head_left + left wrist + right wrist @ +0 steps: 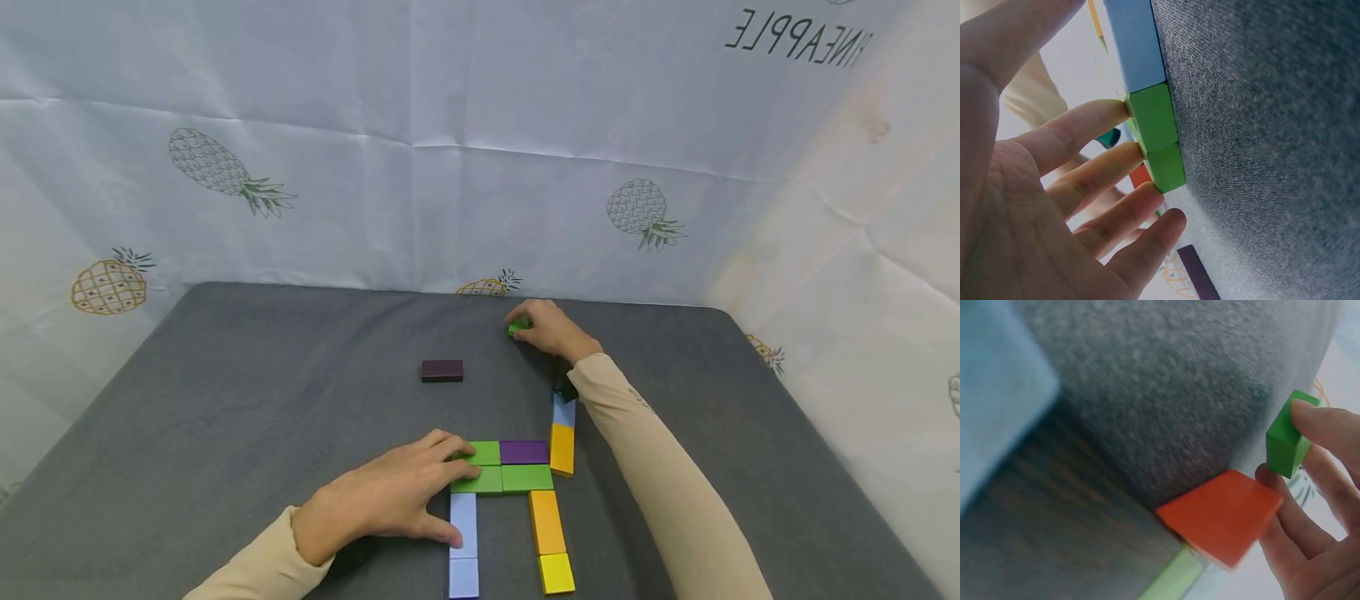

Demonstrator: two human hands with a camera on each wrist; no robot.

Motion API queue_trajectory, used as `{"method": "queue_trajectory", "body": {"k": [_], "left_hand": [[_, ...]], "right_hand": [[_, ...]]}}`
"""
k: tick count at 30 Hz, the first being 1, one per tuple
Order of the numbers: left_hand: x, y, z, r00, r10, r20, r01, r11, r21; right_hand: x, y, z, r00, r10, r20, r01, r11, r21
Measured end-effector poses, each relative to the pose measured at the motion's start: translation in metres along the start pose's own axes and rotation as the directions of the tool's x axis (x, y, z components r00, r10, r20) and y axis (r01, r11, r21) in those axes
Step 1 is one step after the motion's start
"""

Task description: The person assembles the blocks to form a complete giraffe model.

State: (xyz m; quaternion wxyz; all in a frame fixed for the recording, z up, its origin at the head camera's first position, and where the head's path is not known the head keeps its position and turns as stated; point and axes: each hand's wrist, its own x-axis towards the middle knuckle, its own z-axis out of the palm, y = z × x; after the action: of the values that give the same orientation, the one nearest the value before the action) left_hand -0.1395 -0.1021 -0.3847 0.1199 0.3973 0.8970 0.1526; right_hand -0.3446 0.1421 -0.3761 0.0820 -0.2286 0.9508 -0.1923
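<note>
My right hand (552,331) reaches to the far side of the table and pinches a green block (1286,439) between thumb and fingers. An orange-red block (1225,515) lies right by these fingers in the right wrist view. Fairly straight fingers of my left hand (393,492) touch the near green blocks (1155,119), with the thumb over a light blue block (463,521). Beside the green blocks lie a purple block (523,452) and an orange block (562,450). Part of the block row on the right is hidden behind my right forearm.
A dark maroon block (442,371) lies alone near the middle of the grey table (300,375). Toward the near edge run another orange block (547,521) and a yellow block (557,573). A pineapple-print cloth (450,200) hangs behind the table.
</note>
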Motion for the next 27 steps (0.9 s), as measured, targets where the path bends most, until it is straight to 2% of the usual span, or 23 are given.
{"method": "queue_trajectory", "body": {"k": [5,11,21,27], "left_hand": [[0.000,0.000,0.000,1.000,0.003,-0.006,-0.003,1.000,-0.001],[0.000,0.000,-0.001,1.000,0.002,0.000,-0.002,1.000,0.007],[0.000,0.001,-0.001,1.000,0.002,-0.004,-0.002,1.000,0.008],[0.000,0.000,-0.001,1.000,0.002,0.003,-0.002,1.000,0.003]], "right_hand": [[-0.004,0.003,-0.007,0.999,-0.022,-0.038,0.022,1.000,0.022],[-0.009,0.012,-0.016,0.999,-0.005,-0.049,0.007,0.998,0.055],[-0.016,0.035,-0.022,0.994,0.049,-0.094,-0.038,0.993,0.112],[-0.020,0.045,-0.024,0.989,0.109,-0.101,-0.096,0.987,0.129]]}}
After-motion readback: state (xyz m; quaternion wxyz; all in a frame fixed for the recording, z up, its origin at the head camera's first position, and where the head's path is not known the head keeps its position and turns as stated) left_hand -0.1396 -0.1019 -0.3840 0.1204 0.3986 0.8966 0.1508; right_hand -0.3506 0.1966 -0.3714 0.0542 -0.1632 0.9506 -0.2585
